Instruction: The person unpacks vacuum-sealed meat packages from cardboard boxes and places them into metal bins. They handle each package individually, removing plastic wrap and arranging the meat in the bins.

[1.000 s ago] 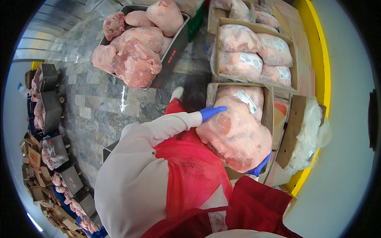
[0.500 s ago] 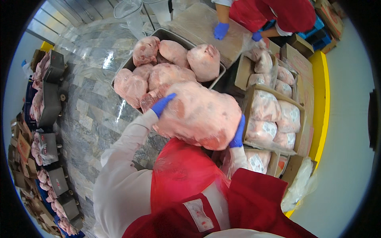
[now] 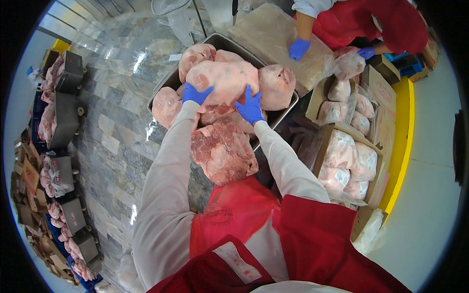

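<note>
A large pale piece of raw meat (image 3: 222, 80) rests on top of other pieces heaped in a metal tub (image 3: 166, 84). My left hand (image 3: 197, 94), blue-gloved, grips its lower left edge, thumb stretched across the surface. On its lower right edge, my right hand (image 3: 250, 106) presses with spread fingers, gripping the piece from the other side. My palms are hidden. Nearer to me, between my forearms, a redder piece of meat (image 3: 224, 151) lies at the tub's near edge. A rounded piece of meat (image 3: 277, 87) sits right of my right hand.
At upper right, a co-worker's gloved hand (image 3: 366, 52) touches a wrapped meat piece (image 3: 348, 63); the other lies on a plastic-covered surface (image 3: 273, 36). An open carton (image 3: 320, 151) of wrapped meat stands right, by a yellow barrier (image 3: 400, 141). Metal carts (image 3: 65, 122) with meat line the left.
The large piece has moved away from my body onto the heap, and my hands have shifted along it. A redder piece now shows near me. The co-worker's wrapped piece has risen from a carton.
</note>
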{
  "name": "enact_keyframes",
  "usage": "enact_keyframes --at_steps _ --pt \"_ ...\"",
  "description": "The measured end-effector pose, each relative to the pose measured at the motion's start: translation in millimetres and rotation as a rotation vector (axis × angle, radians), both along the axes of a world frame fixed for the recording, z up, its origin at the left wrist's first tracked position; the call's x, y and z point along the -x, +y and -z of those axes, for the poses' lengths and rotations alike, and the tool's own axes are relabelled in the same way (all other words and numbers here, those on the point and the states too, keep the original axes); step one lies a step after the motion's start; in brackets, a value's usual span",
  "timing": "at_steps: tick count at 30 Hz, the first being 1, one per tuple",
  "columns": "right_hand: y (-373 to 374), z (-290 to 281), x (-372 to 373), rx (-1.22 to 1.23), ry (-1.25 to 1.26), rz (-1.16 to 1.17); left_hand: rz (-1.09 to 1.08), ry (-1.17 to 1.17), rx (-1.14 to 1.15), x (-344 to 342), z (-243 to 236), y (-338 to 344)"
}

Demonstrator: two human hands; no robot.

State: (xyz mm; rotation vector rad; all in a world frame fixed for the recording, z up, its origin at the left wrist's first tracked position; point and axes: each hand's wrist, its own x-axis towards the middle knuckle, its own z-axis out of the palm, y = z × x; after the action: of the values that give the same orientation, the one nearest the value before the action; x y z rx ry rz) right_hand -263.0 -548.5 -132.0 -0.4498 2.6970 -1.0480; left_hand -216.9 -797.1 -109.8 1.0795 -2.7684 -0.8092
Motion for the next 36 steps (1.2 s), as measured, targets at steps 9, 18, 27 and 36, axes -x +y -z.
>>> enact_keyframes --at_steps 9,18,27,36 --pt "89.5 1.6 -51.8 0.325 -0.291 -0.015 0.133 0.217 0.107 -74.7 -0.3 27.4" --pt "163.9 45.6 -180.4 0.101 -0.898 -0.036 -0.545 0.420 -0.633 -269.0 132.0 47.3" --pt "85.9 76.3 -139.7 0.435 -0.625 0.097 -0.619 0.552 -1.504 -230.7 143.5 59.2" --pt "64.5 109.4 -149.4 1.079 -1.245 0.406 -0.671 0.265 -1.094 -238.6 160.2 54.6"
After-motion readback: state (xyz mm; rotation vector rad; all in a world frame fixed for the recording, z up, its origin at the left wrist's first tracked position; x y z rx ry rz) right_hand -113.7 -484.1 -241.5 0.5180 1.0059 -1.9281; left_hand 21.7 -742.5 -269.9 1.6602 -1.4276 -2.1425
